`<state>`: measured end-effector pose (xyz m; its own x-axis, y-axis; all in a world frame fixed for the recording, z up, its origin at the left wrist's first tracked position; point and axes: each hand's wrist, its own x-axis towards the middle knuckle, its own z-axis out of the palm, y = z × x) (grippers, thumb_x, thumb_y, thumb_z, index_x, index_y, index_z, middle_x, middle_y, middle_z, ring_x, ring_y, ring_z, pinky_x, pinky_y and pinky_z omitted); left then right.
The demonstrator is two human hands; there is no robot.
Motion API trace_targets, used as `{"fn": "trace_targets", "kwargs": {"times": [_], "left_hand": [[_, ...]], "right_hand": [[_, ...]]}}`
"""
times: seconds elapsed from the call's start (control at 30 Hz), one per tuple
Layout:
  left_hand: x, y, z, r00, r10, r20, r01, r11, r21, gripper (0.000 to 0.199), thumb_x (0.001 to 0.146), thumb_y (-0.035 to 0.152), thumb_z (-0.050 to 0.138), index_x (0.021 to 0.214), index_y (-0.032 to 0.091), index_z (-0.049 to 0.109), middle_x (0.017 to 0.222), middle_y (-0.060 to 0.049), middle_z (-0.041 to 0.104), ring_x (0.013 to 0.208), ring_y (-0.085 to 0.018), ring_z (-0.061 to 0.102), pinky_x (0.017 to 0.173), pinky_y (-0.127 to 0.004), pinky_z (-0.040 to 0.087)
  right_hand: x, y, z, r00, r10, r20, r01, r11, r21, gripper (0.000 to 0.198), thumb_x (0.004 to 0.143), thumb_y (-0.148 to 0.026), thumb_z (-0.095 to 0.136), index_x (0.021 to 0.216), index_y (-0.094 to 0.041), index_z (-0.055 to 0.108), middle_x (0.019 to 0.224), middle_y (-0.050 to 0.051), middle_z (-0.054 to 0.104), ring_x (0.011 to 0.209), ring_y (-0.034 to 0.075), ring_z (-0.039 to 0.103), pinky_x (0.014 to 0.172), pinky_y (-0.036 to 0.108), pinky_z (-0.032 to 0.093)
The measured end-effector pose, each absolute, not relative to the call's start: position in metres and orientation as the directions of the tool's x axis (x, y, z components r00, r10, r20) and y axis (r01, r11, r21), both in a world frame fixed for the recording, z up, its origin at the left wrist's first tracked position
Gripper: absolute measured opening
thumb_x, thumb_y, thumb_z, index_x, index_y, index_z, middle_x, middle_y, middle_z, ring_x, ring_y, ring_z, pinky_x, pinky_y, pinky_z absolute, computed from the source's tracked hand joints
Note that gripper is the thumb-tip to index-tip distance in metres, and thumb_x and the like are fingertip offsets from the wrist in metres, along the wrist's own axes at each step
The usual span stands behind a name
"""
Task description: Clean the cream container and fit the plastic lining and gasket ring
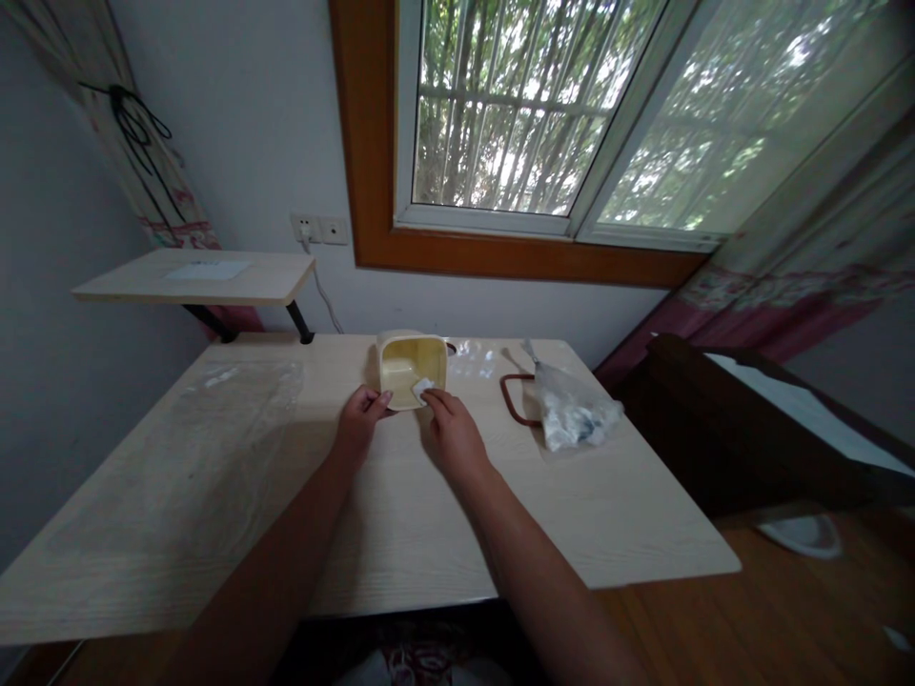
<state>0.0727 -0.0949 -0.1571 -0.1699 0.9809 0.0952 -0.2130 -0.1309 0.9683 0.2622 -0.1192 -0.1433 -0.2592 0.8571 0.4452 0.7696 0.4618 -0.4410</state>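
Currently a pale yellow container [397, 356] sits near the far edge of the wood-grained tabletop [407, 534], its opening turned toward the person. Taking it as the clock's centre, the left hand [357, 424] grips its rim at 7 o'clock, thumb on top. From 5 o'clock the right hand [456, 433] pinches a small white piece [422, 389] at the opening. At 3 o'clock lie a clear plastic bag [578, 412] and a reddish-brown loop [508, 398]; at 9 o'clock, clear film [261, 389] spreads over the wood.

A raised shelf [135, 274] on 2 visible black legs stands at 10 o'clock, a pale sheet on it. At 11 o'clock, 2 socket plates [319, 230] share the wall, 1 with a white cable. A brown-framed window [515, 114] shows foliage at 1 o'clock.
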Motion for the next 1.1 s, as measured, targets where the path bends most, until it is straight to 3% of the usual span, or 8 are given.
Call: {"fn": "trace_targets", "kwargs": {"times": [0.5,0.87,1.1], "left_hand": [[0.073,-0.096,-0.157,-0.122,0.99,0.07,-0.289,-0.103,0.952,0.041,0.073,0.048,0.081,0.073,0.017,0.053,0.073,0.002,0.061,0.072,-0.014,0.065,0.08,-0.035,0.061],[0.073,-0.095,-0.157,-0.127,0.989,0.072,-0.317,-0.109,0.942,0.043,0.073,0.049,0.081,0.072,0.017,0.052,0.077,0.0,0.062,0.078,-0.015,0.065,0.078,-0.036,0.062],[0.074,-0.095,-0.157,-0.13,0.99,0.06,-0.323,-0.099,0.941,0.044,0.072,0.05,0.082,0.073,0.017,0.053,0.076,0.001,0.061,0.077,-0.015,0.065,0.076,-0.035,0.061]], "right_hand": [[0.24,-0.143,-0.13,-0.333,0.889,0.314,0.782,0.446,-0.435,0.058,0.092,-0.014,0.049,0.149,-0.023,0.048,0.153,0.006,0.05,0.124,0.02,0.061,0.106,0.031,0.052],[0.254,-0.144,-0.121,-0.211,0.934,0.288,0.872,0.313,-0.376,0.056,0.093,-0.017,0.047,0.149,-0.023,0.047,0.154,0.007,0.049,0.118,0.021,0.065,0.099,0.033,0.055],[0.248,-0.147,-0.126,-0.231,0.928,0.291,0.865,0.333,-0.375,0.059,0.092,-0.018,0.046,0.151,-0.021,0.042,0.157,0.007,0.046,0.12,0.021,0.064,0.099,0.032,0.055]]}}
